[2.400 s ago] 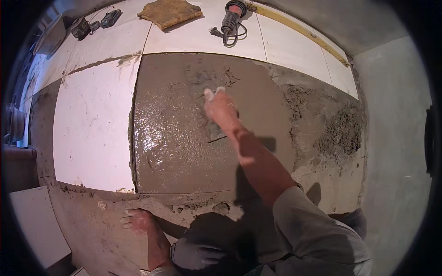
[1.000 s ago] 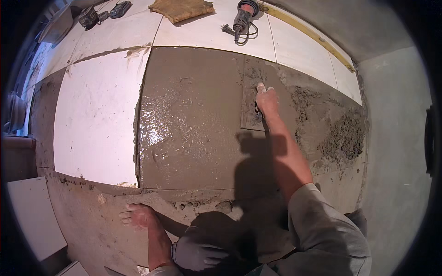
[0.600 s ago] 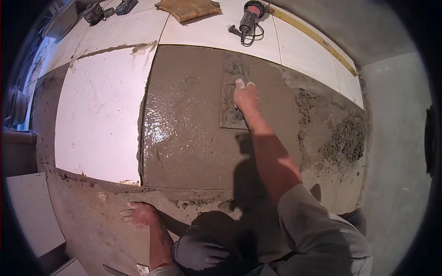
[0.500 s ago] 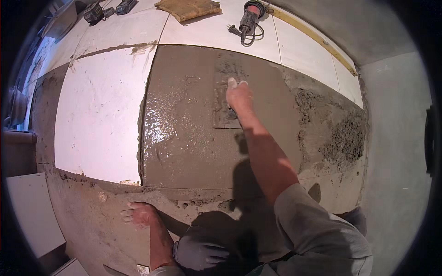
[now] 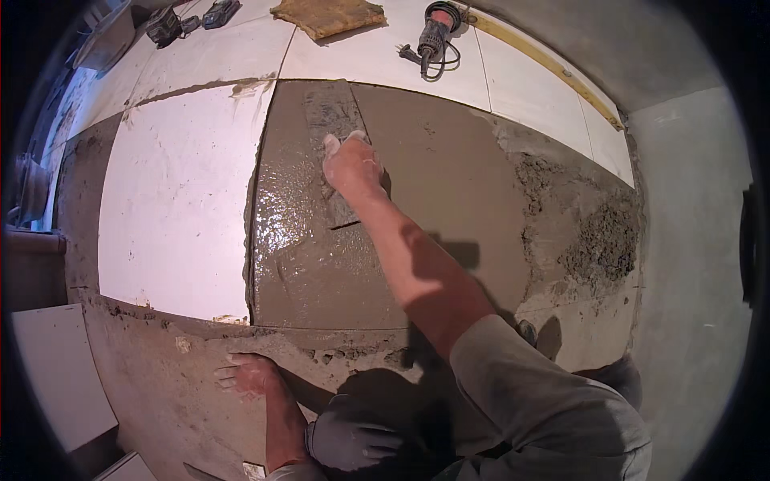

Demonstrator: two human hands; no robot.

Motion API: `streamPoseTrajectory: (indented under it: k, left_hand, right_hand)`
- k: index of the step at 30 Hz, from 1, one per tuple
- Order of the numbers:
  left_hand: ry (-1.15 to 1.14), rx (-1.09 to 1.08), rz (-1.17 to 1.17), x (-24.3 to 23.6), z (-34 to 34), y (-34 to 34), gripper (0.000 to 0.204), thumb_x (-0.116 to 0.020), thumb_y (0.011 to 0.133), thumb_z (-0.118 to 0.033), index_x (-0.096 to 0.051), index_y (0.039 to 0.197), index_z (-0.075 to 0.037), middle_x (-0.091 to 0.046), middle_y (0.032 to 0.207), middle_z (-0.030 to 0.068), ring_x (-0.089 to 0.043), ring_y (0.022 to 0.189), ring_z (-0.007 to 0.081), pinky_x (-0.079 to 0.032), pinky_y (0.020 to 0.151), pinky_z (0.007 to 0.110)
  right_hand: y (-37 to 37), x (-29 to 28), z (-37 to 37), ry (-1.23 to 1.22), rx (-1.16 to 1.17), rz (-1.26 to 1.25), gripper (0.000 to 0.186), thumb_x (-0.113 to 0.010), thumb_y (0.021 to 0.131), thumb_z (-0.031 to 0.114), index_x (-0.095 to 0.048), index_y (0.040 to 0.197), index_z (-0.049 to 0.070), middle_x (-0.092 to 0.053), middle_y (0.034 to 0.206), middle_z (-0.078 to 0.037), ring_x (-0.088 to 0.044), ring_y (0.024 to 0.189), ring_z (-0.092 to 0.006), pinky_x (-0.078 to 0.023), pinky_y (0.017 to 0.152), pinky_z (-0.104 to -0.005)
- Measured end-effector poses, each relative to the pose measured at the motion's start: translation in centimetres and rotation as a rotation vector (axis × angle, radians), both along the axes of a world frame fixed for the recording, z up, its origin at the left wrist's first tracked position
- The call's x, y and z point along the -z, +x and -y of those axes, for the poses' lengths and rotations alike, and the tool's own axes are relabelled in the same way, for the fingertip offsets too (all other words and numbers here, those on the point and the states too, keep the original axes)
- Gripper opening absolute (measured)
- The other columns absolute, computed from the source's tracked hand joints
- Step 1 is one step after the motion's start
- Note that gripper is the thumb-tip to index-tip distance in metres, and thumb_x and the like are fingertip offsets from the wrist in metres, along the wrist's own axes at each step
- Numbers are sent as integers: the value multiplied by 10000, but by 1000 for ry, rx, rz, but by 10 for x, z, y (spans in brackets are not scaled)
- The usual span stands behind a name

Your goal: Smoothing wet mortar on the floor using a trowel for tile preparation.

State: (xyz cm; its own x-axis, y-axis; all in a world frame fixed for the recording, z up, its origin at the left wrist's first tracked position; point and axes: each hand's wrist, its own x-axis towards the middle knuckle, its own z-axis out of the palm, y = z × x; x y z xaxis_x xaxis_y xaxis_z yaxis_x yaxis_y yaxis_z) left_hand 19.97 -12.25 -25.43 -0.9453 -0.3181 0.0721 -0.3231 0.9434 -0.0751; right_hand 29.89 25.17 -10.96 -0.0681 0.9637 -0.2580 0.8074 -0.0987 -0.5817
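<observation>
My right hand (image 5: 354,170) is closed round the grip of a long rectangular plastering trowel (image 5: 330,108), its blade coated in grey mortar. The blade lies on a bed of wet mortar (image 5: 449,184), near the bed's far left part, and is slightly tilted from the bed's side edge. Glossy wet patches show left of the trowel; the surface to its right is smoother and duller. My left hand (image 5: 250,375) rests on the rough floor (image 5: 180,385) in front of the bed, fingers spread, holding nothing.
A large white tile (image 5: 180,200) borders the mortar on the left. Laid tiles behind carry a corded power tool (image 5: 435,36), a yellow sponge-like slab (image 5: 329,18), dark battery-like blocks (image 5: 164,26) and a yellow level (image 5: 545,64). Crumbly mortar (image 5: 597,244) and a wall (image 5: 690,216) lie right.
My right hand has slid the trowel leftward over the mortar, and the blade has turned a little. A smoother strip shows where it was. My left hand stays on the floor.
</observation>
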Motion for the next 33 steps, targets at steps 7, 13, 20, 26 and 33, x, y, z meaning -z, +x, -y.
streamPoseTrajectory:
  k: [7, 13, 20, 26, 33]
  left_hand:
    - [-21, -1, -20, 3, 1, -1, 697, -228, 927, -575, -203, 1457, -124, -180, 1512, 138, -183, 1392, 300, -193, 1040, 612]
    - [-5, 0, -11, -3, -1, 1, 690, -219, 930, -573, -215, 1453, -123, -186, 1509, 146, -193, 1387, 308, -198, 1042, 609]
    - [-37, -9, -11, 1, 5, -6, 703, -230, 927, -576, -244, 1439, -95, -217, 1492, 164, -267, 1351, 341, -217, 1031, 613]
    - [-80, 77, -22, 10, 8, -3, 710, -228, 928, -569, -250, 1431, -68, -242, 1477, 180, -302, 1327, 357, -246, 1012, 617]
    - [28, 56, -26, 1, 2, 2, 727, -212, 924, -578, -220, 1441, -67, -196, 1493, 187, -251, 1353, 364, -231, 1026, 611]
  right_hand:
    - [7, 6, -11, -2, 64, -15, 595, -482, 910, 392, -422, 1191, -129, -562, 1110, -316, -552, 1057, -439, -441, 909, -476]
    - [20, 10, -13, -25, 74, 4, 586, -463, 915, 380, -402, 1204, -126, -581, 1085, -301, -571, 1039, -418, -454, 891, -458]
    - [63, 6, -8, -33, 146, 35, 530, -464, 918, 395, -464, 1140, -86, -576, 1073, -312, -557, 1033, -450, -443, 890, -492]
    - [119, 2, -26, -37, 190, 164, 529, -481, 908, 395, -472, 1137, -82, -583, 1086, -285, -569, 1025, -432, -441, 889, -481]
    - [182, 6, -38, -12, 253, 254, 554, -445, 916, 442, -474, 1171, -50, -569, 1118, -291, -546, 1068, -440, -430, 910, -487]
